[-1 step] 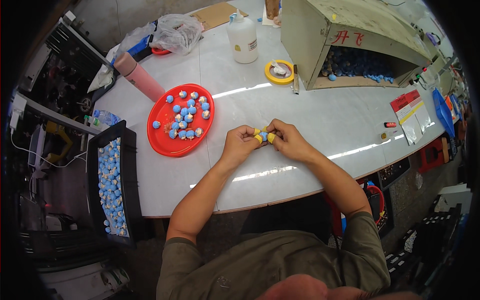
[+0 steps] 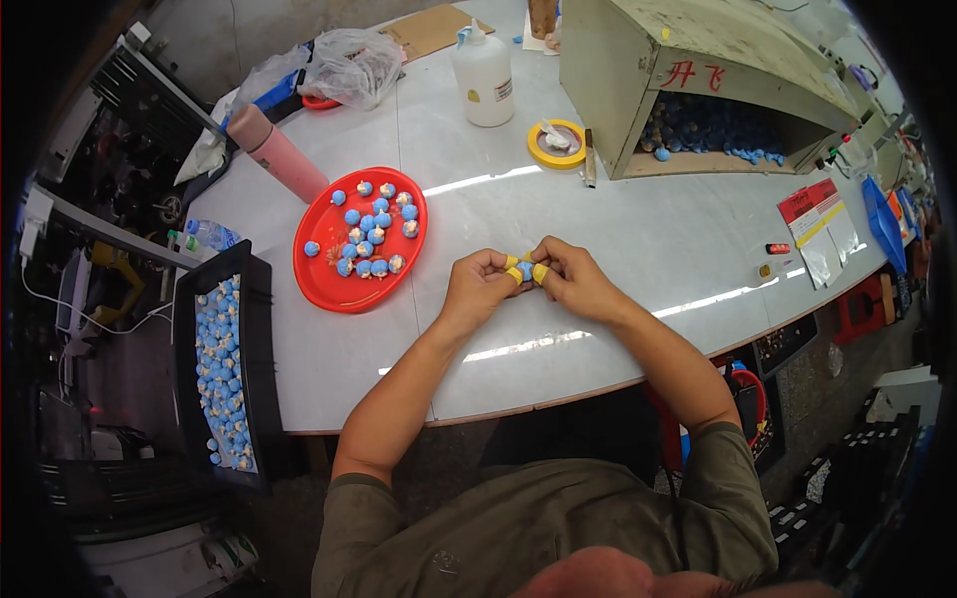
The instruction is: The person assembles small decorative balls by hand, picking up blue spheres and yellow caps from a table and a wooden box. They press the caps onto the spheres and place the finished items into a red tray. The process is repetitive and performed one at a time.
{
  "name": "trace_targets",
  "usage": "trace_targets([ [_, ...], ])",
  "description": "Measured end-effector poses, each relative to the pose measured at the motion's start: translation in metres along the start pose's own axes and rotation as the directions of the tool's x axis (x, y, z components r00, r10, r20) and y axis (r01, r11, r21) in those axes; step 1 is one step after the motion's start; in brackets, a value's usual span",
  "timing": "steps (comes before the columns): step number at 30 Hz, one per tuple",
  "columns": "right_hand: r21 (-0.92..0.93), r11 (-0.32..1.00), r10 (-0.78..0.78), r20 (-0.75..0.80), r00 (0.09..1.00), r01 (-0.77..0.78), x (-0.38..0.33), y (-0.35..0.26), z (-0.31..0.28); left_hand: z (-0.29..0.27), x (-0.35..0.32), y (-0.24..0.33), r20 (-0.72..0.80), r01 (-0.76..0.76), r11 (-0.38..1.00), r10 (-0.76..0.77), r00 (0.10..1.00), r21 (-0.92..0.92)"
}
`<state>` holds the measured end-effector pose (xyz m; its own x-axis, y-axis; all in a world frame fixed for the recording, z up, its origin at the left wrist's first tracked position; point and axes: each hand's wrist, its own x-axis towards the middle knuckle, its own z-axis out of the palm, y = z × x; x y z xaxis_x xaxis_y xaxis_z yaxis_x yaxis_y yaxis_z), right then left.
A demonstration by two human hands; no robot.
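Note:
Over the middle of the white table (image 2: 478, 219), my left hand (image 2: 478, 286) and my right hand (image 2: 578, 283) meet and pinch one small blue ball (image 2: 526, 270) between their fingertips. Yellow wraps cover fingertips on both hands. Most of the ball is hidden by my fingers. To the left of my hands is a round red plate (image 2: 339, 292) with several blue balls on it, many showing cream-coloured patches. Further left, a long black bin (image 2: 261, 369) holds many more of the same balls.
Beyond the plate a pink bottle (image 2: 284, 164) leans in the view. A white squeeze bottle (image 2: 484, 85), a yellow tape roll (image 2: 543, 154) and a thin brush-like tool (image 2: 590, 164) stand or lie further back. A beige box (image 2: 613, 110) with blue pieces inside sits at right, near printed packets (image 2: 812, 221).

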<state>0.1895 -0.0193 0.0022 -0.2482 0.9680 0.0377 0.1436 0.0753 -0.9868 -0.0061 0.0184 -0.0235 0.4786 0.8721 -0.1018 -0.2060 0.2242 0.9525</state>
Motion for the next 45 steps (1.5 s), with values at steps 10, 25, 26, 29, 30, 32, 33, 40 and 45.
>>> trace_targets([
  [10,0.186,0.966,0.18,0.019,0.984,-0.18,0.009,0.005,0.002,0.004,-0.003,0.024,-0.05,0.168,0.983,-0.165,0.985,0.07],
  [25,0.234,0.959,0.159,0.015,0.987,-0.158,0.009,0.001,0.004,-0.003,-0.003,0.016,-0.006,0.133,0.991,-0.133,0.991,0.026],
  [26,0.242,0.96,0.148,-0.002,0.989,-0.143,0.007,0.001,0.005,-0.001,-0.004,0.016,-0.007,0.133,0.991,-0.133,0.991,0.021],
  [29,0.261,0.96,0.129,-0.082,0.988,-0.103,0.006,0.001,0.004,-0.004,-0.005,0.022,-0.149,0.073,0.961,-0.116,0.982,-0.269],
  [30,0.266,0.96,0.126,-0.128,0.984,-0.088,0.006,0.0,0.001,-0.006,-0.002,0.025,-0.228,-0.014,0.908,-0.09,0.969,-0.419],
  [32,0.269,0.96,0.128,-0.169,0.977,-0.08,0.009,0.002,-0.003,-0.015,0.004,0.034,-0.435,-0.193,0.779,-0.111,0.894,-0.596],
  [33,0.271,0.96,0.129,-0.201,0.971,-0.071,0.008,0.004,-0.007,-0.026,0.006,0.037,-0.485,-0.271,0.731,-0.094,0.869,-0.626],
  [40,0.329,0.944,0.104,-0.409,0.906,0.04,0.015,0.003,-0.021,-0.02,0.001,0.051,-0.499,-0.305,0.718,-0.068,0.864,-0.626],
  [45,0.427,0.904,0.277,-0.604,0.748,0.011,0.022,0.002,-0.065,-0.011,-0.002,0.03,-0.439,-0.192,0.83,-0.07,0.896,-0.524],
])
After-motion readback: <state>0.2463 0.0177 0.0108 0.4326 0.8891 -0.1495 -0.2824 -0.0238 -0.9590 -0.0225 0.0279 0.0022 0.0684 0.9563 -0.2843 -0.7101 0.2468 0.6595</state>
